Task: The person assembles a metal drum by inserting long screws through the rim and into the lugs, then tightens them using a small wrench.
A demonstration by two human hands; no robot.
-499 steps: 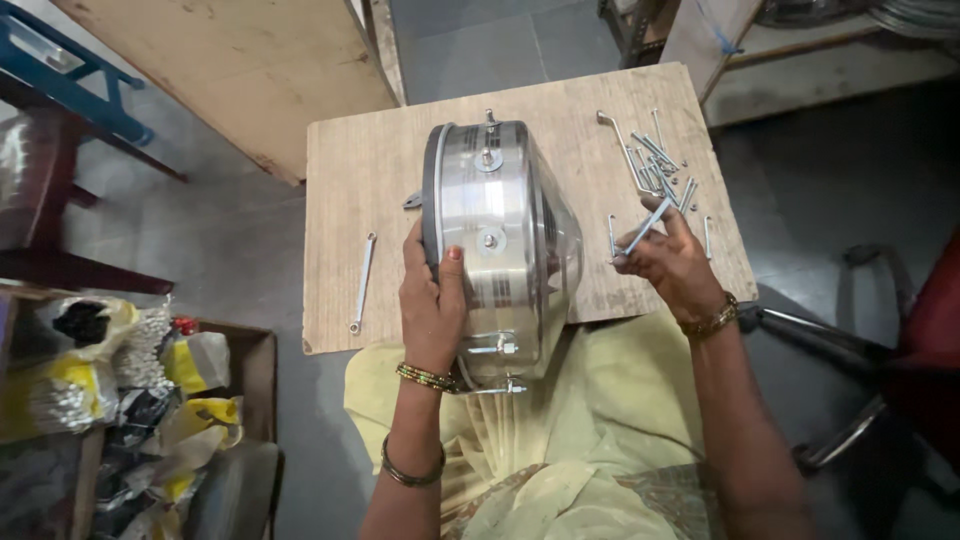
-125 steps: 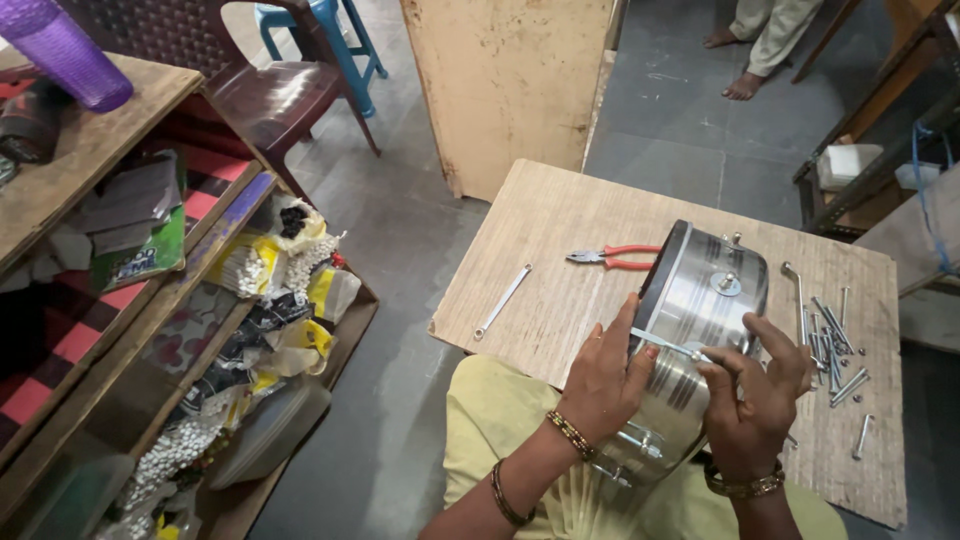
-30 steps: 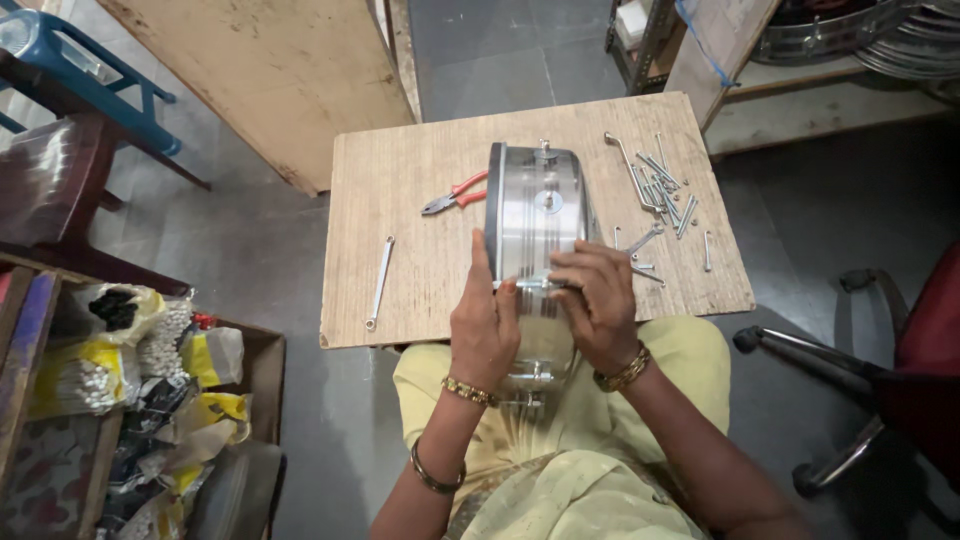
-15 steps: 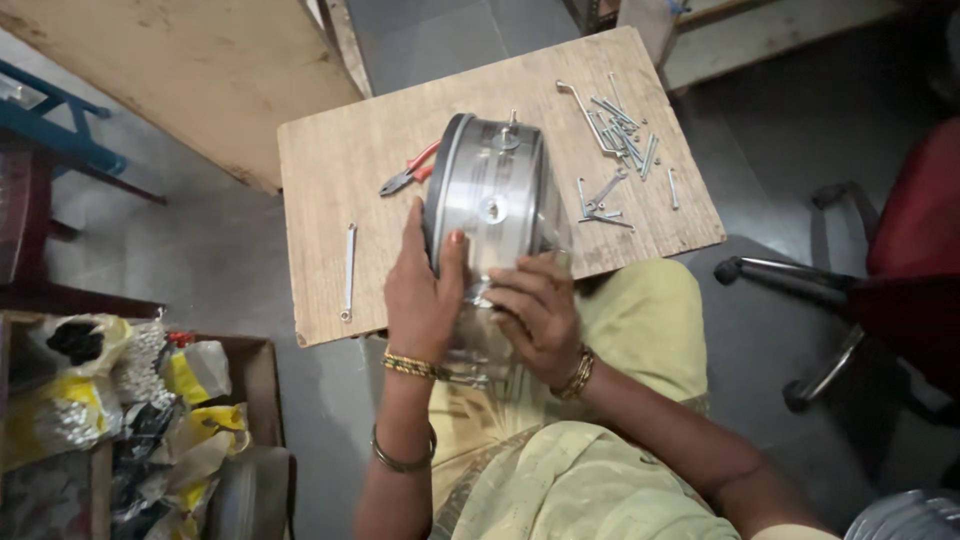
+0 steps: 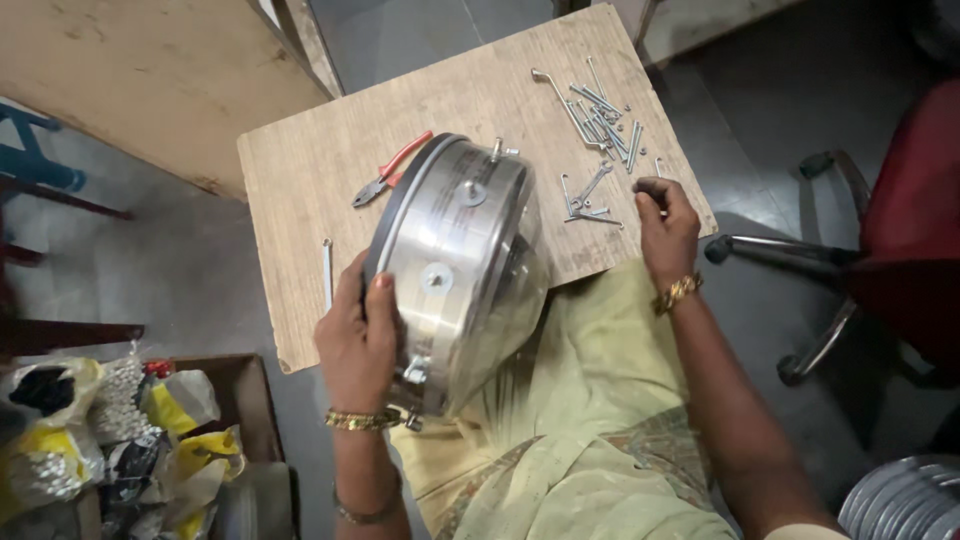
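Observation:
A round shiny metal drum shell (image 5: 455, 270) stands on its edge at the near side of a wooden board (image 5: 330, 150), leaning over my lap. My left hand (image 5: 358, 340) grips its near left rim and holds it up. My right hand (image 5: 665, 225) rests on the board's right end with fingers curled beside a pile of several metal rods and bolts (image 5: 598, 125); whether it holds one I cannot tell. Red-handled pliers (image 5: 392, 168) lie just behind the drum.
A single metal rod (image 5: 327, 272) lies on the board's left part. A box of bagged parts (image 5: 130, 440) sits on the floor at lower left. A red chair on a metal base (image 5: 870, 250) stands to the right. Stacked metal rims (image 5: 905, 500) show at lower right.
My right hand has left the drum and gone right to the pile of rods. My left hand still holds the drum's rim.

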